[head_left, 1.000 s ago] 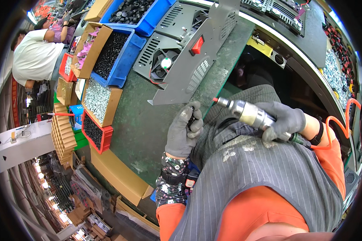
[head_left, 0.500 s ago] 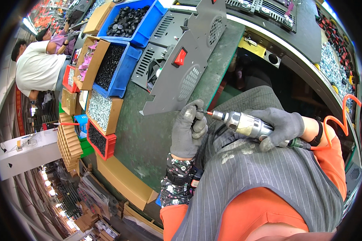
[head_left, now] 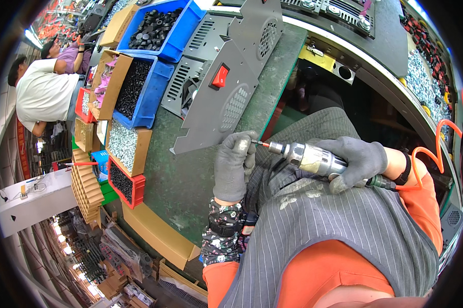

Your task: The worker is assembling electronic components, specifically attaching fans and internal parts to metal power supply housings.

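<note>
Green benchtop point(head_left: 175, 187) lay beyond — right hand point(head_left: 358, 160) clasped a power driver point(head_left: 309, 157), left hand point(head_left: 233, 167) pinched a dark piece point(head_left: 255, 141) at its tip point(head_left: 266, 145).

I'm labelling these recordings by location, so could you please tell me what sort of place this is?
Probably a factory assembly area: the right hand holds a power driver, and blue bins of black parts and a grey metal panel share the bench.
</note>
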A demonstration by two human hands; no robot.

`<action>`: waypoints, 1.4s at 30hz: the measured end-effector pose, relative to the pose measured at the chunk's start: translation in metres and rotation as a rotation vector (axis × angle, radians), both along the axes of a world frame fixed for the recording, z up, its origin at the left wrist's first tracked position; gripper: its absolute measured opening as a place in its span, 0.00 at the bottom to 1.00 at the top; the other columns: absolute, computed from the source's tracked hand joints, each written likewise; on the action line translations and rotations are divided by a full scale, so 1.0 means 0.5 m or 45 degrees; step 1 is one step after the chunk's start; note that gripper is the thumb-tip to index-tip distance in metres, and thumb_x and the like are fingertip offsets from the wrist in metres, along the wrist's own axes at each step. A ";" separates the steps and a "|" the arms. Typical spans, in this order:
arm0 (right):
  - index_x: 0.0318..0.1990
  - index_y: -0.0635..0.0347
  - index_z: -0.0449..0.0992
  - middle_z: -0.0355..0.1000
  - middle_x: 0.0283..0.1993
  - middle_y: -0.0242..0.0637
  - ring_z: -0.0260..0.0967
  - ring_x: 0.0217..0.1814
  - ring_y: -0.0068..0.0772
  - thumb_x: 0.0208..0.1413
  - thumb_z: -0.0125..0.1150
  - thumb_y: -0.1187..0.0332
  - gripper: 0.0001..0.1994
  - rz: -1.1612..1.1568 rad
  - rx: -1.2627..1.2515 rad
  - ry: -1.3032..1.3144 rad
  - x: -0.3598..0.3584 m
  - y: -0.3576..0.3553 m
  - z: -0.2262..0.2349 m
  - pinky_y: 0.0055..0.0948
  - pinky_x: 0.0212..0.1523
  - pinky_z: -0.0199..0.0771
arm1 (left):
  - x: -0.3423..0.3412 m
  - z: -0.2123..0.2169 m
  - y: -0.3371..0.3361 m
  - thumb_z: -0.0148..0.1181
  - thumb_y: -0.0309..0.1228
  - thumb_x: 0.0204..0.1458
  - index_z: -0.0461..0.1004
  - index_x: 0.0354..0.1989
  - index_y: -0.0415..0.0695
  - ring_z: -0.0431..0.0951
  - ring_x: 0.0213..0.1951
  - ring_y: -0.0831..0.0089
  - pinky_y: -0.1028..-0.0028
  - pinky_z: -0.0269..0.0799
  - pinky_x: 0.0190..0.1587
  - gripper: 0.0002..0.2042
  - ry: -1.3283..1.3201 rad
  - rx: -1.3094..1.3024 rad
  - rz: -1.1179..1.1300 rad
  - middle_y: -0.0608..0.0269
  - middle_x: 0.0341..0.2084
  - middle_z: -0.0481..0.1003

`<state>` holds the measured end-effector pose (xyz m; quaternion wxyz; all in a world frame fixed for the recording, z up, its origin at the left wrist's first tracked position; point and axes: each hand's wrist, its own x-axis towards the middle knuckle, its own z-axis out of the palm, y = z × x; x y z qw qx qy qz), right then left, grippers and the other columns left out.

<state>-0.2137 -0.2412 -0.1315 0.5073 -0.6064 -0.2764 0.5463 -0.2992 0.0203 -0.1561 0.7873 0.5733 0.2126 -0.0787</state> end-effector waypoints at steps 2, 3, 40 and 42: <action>0.51 0.65 0.65 0.70 0.35 0.36 0.69 0.37 0.27 0.38 0.67 0.63 0.31 -0.010 0.011 -0.022 0.000 0.005 -0.009 0.27 0.38 0.70 | 0.000 -0.002 -0.002 0.52 0.39 0.57 0.70 0.43 0.38 0.57 0.18 0.87 0.86 0.51 0.17 0.16 -0.001 0.095 -0.027 0.73 0.22 0.64; 0.52 0.65 0.64 0.70 0.35 0.36 0.69 0.37 0.27 0.38 0.67 0.64 0.31 -0.018 0.026 -0.044 0.002 0.009 -0.013 0.28 0.38 0.70 | 0.000 -0.001 -0.006 0.53 0.41 0.56 0.71 0.40 0.40 0.61 0.20 0.87 0.85 0.55 0.19 0.16 -0.026 0.079 -0.042 0.72 0.21 0.65; 0.52 0.67 0.65 0.68 0.40 0.32 0.62 0.40 0.23 0.24 0.74 0.59 0.41 -0.319 -0.238 -0.042 0.128 0.024 0.060 0.24 0.44 0.63 | 0.152 0.069 0.204 0.62 0.41 0.41 0.71 0.35 0.48 0.75 0.29 0.63 0.65 0.70 0.30 0.15 -0.418 2.334 -0.668 0.62 0.24 0.72; 0.53 0.67 0.65 0.68 0.41 0.33 0.62 0.41 0.23 0.24 0.74 0.60 0.42 -0.325 -0.236 -0.003 0.128 0.026 0.065 0.24 0.45 0.63 | 0.156 0.038 0.183 0.61 0.42 0.41 0.69 0.28 0.48 0.75 0.28 0.66 0.67 0.70 0.27 0.13 -0.229 2.412 -0.691 0.63 0.23 0.71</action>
